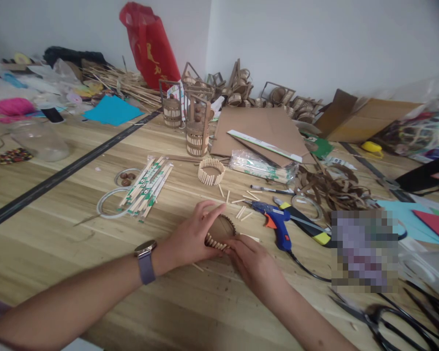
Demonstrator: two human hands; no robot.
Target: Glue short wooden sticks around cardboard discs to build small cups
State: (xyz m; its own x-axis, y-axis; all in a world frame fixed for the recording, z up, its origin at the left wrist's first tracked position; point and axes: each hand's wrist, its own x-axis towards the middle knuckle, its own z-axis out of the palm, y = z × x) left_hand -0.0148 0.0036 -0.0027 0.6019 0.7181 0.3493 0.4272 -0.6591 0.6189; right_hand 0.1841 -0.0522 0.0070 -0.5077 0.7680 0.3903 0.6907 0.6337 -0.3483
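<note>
A person's two bare hands hold a small round piece (220, 228) just above or on a wooden table (175, 307); whether it touches the tabletop cannot be told. The piece is a shallow cup-like ring, brown and plain inside, with a dark, finely ridged rim along its far and right side. Along the near side runs a row of short, pale wooden sticks (215, 243), set side by side and leaning slightly. The hands cover the rest of its wall.

The round piece sits between the hands, at the fingertips of both. The left hand (190, 235), with a watch (145, 249) on its wrist, is curved around the piece's left side, fingers over the far edge and thumb at the near edge. The right hand (255, 258) has its fingers drawn close together, gripping the near right edge; exactly what lies under the fingertips is hidden.

Beyond the piece are loose sticks (240, 212) and a finished-looking stick ring (207, 178). A blue glue gun (282, 228) lies to the right.
</note>
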